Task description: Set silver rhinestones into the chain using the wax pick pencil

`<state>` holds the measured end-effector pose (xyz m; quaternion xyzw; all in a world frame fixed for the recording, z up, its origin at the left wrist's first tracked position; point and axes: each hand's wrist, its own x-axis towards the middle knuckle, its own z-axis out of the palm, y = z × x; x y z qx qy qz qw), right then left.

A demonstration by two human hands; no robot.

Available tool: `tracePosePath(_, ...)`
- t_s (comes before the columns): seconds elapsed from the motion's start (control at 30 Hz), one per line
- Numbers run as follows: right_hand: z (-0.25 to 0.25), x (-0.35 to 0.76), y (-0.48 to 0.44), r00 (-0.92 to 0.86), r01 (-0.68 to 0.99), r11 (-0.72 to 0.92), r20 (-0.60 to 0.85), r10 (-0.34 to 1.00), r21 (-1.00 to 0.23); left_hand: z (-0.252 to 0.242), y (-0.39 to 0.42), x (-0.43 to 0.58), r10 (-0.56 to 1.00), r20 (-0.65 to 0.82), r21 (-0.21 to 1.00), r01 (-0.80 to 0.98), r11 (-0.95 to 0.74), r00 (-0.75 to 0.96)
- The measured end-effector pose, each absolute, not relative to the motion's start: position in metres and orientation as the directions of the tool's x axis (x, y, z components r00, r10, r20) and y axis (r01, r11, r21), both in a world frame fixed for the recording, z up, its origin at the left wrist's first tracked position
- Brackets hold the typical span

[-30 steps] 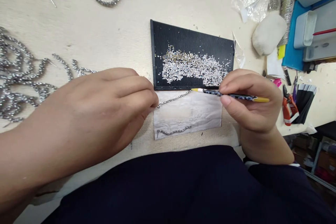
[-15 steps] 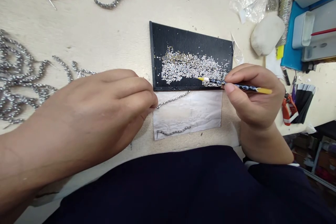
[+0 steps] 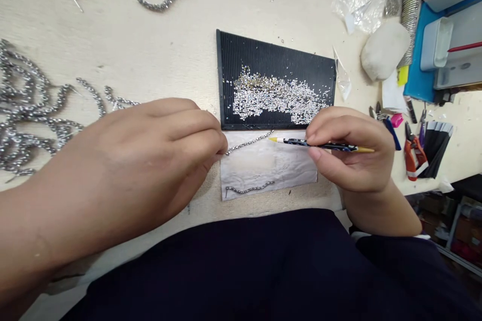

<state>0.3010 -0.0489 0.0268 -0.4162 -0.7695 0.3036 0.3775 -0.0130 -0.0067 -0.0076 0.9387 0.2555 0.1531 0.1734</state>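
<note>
From my head camera I look down at both my hands over the bench (image 3: 113,35). My right hand (image 3: 354,155) is closed on a yellow-tipped pencil (image 3: 320,145), pinching it between thumb and fingers, with its pale tip pointing left. That tip sits over a white sheet (image 3: 267,168), just beside the right end of a short silver chain (image 3: 248,143) and just below the edge of a black ridged tray (image 3: 271,52).

My left hand (image 3: 150,160) is curled down, its fingertips (image 3: 220,143) at the chain's left end. My fingers hide that end, so I cannot tell whether they are clamped on it or only touching it.

A scattered mass of small silver beads (image 3: 273,95) lies on the tray, well above my left hand and close to the fingers of my right. A second short chain (image 3: 250,189) lies lower on the sheet, apart from both hands. Heaped silver chains (image 3: 22,125) lie beyond my left hand, and orange-handled pliers (image 3: 414,160) lie off to my right.
</note>
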Motion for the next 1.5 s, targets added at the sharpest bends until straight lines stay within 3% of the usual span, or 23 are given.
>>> tracePosePath(0.57,0.0272,0.3003,-0.0477,-0.378,0.438,0.468,0.315,0.870,-0.767,-0.0065,-0.0072,-0.0145,0.553,0.142,0.414,0.458,-0.787,0.821)
tracePosePath(0.83,0.0227,0.3045,-0.0501,-0.145,0.549,0.408,0.397,0.906,-0.730,-0.0061,-0.0056,-0.0118,0.520,0.207,0.366,0.427,-0.827,0.829)
tracePosePath(1.0,0.0197,0.3048,-0.0483,-0.123,0.578,0.401,0.410,0.904,-0.710,-0.0047,-0.0034,-0.0122,0.492,0.223,0.362,0.397,-0.843,0.842)
tracePosePath(1.3,0.0199,0.3063,-0.0483,-0.141,0.556,0.416,0.411,0.901,-0.720,-0.0074,-0.0045,-0.0117,0.507,0.229,0.367,0.409,-0.836,0.831)
tracePosePath(1.5,0.0234,0.3022,-0.0495,-0.291,0.442,0.476,0.380,0.878,-0.760,-0.0050,-0.0062,-0.0141,0.559,0.140,0.396,0.471,-0.788,0.818)
